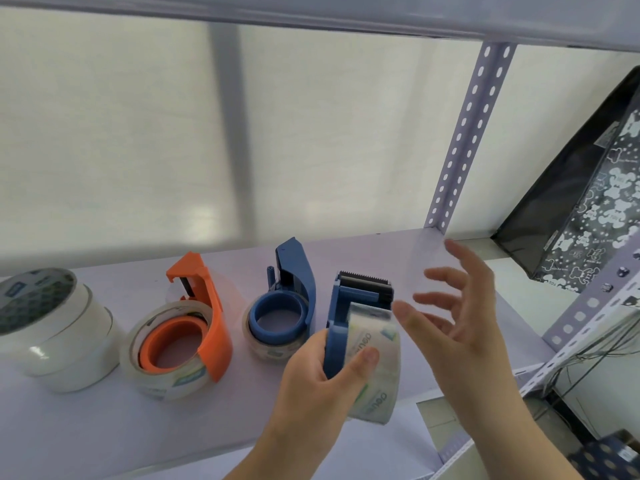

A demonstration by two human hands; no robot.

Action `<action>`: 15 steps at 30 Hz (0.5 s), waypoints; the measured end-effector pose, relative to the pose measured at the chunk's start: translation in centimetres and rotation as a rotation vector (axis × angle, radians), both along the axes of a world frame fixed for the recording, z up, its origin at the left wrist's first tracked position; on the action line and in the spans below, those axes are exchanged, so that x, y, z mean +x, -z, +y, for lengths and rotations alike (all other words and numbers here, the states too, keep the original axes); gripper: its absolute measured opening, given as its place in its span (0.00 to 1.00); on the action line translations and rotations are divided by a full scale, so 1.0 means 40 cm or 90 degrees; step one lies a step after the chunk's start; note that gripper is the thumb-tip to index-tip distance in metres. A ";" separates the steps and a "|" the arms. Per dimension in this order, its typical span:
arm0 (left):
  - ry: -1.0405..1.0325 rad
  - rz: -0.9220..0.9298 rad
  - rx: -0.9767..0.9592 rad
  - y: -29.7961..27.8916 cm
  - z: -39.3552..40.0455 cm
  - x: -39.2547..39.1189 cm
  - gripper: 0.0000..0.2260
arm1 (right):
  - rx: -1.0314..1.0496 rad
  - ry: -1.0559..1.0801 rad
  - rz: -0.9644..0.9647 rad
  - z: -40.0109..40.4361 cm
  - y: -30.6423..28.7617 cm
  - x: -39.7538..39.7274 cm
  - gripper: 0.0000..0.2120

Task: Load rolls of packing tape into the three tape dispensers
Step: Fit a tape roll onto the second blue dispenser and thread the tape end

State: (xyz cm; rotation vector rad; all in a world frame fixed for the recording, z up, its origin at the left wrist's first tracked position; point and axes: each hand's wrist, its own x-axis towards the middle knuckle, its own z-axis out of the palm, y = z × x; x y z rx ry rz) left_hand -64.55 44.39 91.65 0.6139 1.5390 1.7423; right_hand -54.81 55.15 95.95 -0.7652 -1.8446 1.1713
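On the pale lilac shelf [104, 427], going from the left: a stack of spare white and clear tape rolls [52, 327], then an orange plastic tape dispenser [207, 306] already seated in a clear roll, then a blue plastic dispenser [294, 282] lying with a roll round its hub. Right of these, lifted just above the shelf, is the third blue dispenser with a serrated black cutter [349, 306], a clear printed tape roll [375, 362] fitted on it. The left hand [322, 372] grips this dispenser from below, thumb pressed against the roll's side. The right hand [464, 306] hangs just beside the cutter end, fingers spread and relaxed, holding nothing that I can make out; it looks blurred. By my judgement the step in hand is drawing the free tape end up to the blade: keep the dispenser steady in the left hand, pinch the tape's edge with the right, and pull it straight over the roller so it lies flat against the teeth without twisting
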 end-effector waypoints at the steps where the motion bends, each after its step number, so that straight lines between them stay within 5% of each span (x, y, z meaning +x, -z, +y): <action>1: -0.009 -0.010 0.004 0.001 0.000 -0.001 0.12 | -0.024 0.009 0.015 -0.002 0.004 0.007 0.27; 6: -0.040 -0.046 0.031 -0.006 0.002 -0.005 0.15 | -0.183 -0.142 -0.072 -0.034 0.046 0.027 0.32; 11: -0.007 -0.107 0.071 -0.017 -0.001 -0.001 0.16 | -0.200 -0.152 -0.068 -0.031 0.060 0.038 0.09; 15: 0.023 -0.143 0.100 -0.023 -0.002 0.004 0.11 | -0.301 -0.139 0.027 -0.023 0.062 0.045 0.09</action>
